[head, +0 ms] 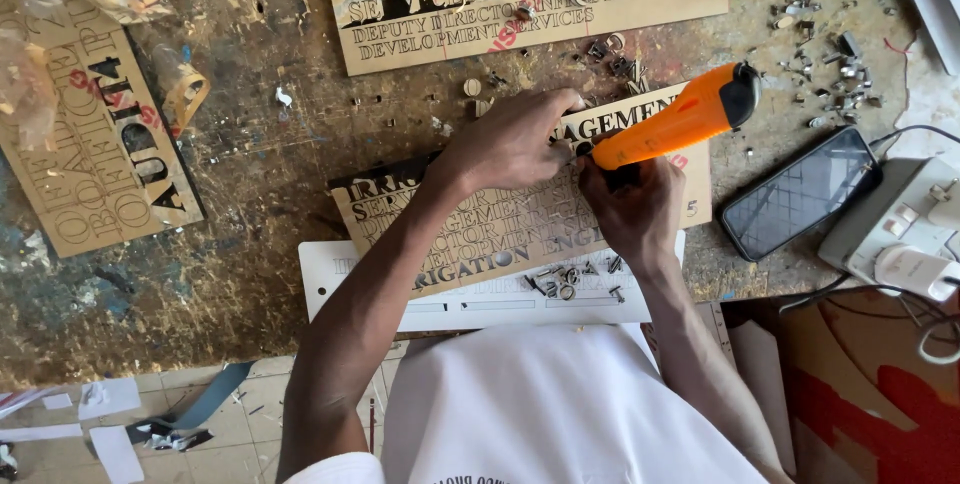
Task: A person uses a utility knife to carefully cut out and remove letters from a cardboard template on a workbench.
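Paint-stained and scuffed, the desk carries several tan sign boards cut with stencil lettering, loose cut-out letter bits, a dark phone and a white power strip at the right. Nearest the person, 1 sign board lies tilted on a white sheet, partly under both hands. The right hand is clenched around the grip of an orange hand tool, whose body angles up and to the right while its tip meets the board. The left hand presses flat-fingered on the board just beside that tip, grasping nothing I can see. With fingers so near the working end, a slip could catch them, I think; an unpinned board might also shift. Both forearms reach forward, elbows bent, wrists converging.
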